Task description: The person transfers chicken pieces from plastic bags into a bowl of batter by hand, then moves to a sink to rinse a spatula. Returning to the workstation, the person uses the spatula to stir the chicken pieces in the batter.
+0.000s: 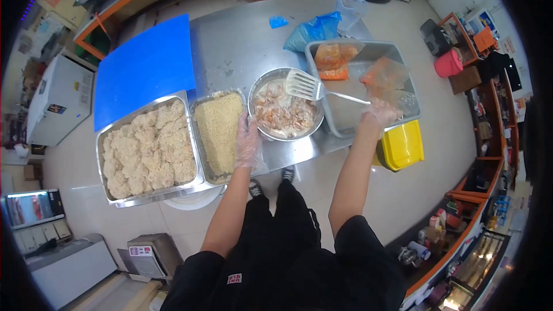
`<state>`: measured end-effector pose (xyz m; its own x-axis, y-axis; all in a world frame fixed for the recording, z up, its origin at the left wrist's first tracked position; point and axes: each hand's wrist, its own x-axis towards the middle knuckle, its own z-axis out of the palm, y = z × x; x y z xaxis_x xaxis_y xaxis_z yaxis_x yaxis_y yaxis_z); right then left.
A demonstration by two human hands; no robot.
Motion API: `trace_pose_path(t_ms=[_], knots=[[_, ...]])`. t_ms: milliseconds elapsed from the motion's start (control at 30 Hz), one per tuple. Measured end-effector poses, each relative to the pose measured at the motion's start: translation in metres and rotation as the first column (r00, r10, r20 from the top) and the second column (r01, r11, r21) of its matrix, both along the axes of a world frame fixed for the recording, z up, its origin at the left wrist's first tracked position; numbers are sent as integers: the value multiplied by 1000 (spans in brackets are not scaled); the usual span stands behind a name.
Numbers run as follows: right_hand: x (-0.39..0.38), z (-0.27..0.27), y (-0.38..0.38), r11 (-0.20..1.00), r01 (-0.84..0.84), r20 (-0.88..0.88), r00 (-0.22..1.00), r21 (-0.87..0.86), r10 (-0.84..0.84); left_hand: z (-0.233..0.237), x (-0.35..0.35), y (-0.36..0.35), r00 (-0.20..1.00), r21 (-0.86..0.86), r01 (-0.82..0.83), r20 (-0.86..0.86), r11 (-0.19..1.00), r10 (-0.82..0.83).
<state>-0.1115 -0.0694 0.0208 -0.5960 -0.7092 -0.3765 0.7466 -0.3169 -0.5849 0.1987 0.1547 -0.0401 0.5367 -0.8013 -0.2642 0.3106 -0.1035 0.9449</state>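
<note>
My right hand (382,114), in a clear plastic glove, is closed round the handle of a slotted turner (304,85). The turner's head is over the right part of a round metal bowl (253,122), which contains pieces of raw meat (279,118) in a pale, milky coating. My gloved left hand (249,143) grips the bowl's left edge, its fingertips partly hidden. Close beside that hand stands a metal tray of breadcrumbs (219,129). Farther left, a larger metal tray (199,164) is filled with crumb-coated pieces (150,152).
A grey tub (345,128) with orange-stained plastic bags (334,60) sits right of the bowl. Behind are a blue bag (314,31) and a clear container (350,8). A blue board (147,72) lies at the left. Below the steel table's (247,34) right side is a yellow bin (401,145).
</note>
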Motion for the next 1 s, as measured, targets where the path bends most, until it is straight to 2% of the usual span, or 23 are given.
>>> trace_pose_path(t_ms=[67, 100, 167, 233, 267, 300, 367, 400, 467, 500, 600, 667, 767, 867, 967, 1000], knots=[[-20, 4, -4, 999, 28, 85, 996, 19, -30, -19, 4, 0, 997, 19, 24, 70, 1000, -25], [-33, 9, -5, 998, 53, 108, 993, 27, -55, -21, 7, 5, 838, 52, 83, 537, 995, -98], [-68, 27, -1, 989, 145, 153, 977, 26, -147, -14, 11, 9, 584, 102, 119, 797, 988, -153], [-116, 52, 8, 963, 267, 142, 953, 23, -268, 18, -4, 6, 890, 165, 76, 434, 983, -141], [-144, 63, 10, 946, 324, 117, 939, 21, -324, 41, -13, 4, 989, 228, 52, 126, 972, -82], [-173, 74, 12, 925, 379, 91, 921, 18, -379, 9, -1, 8, 795, 228, 45, 582, 973, -173], [-237, 68, 12, 897, 439, -11, 898, -58, -440, -24, 12, 15, 423, 213, 26, 883, 977, -204], [-254, 72, 10, 868, 493, -51, 867, -62, -496, -21, 11, 15, 441, 219, 13, 875, 976, -202], [-285, 96, 4, 811, 580, -143, 799, -71, -584, -3, -2, 1, 620, 230, 1, 763, 973, -181], [-294, 104, -2, 800, 596, -148, 787, -71, -599, 16, -11, -2, 758, 238, 0, 633, 971, -155], [-300, 117, -26, 794, 606, -168, 779, -50, -605, 22, -18, 0, 904, 215, -52, 425, 975, -46], [-297, 119, -46, 800, 600, -164, 787, -24, -595, 9, -10, 2, 909, 201, -65, 416, 978, -25], [-275, 112, -79, 842, 539, -256, 811, -21, -526, 12, -15, 0, 927, 201, -117, 374, 973, 35], [-234, 103, -106, 900, 430, -296, 853, -68, -430, 16, -19, 1, 969, 213, -135, 230, 968, 85], [-191, 80, -129, 921, 384, -421, 827, -62, -373, 23, -27, -1, 971, 202, -187, 185, 961, 150], [-176, 68, -133, 927, 363, -523, 774, -94, -357, 22, -26, -1, 969, 182, -190, 195, 965, 154]])
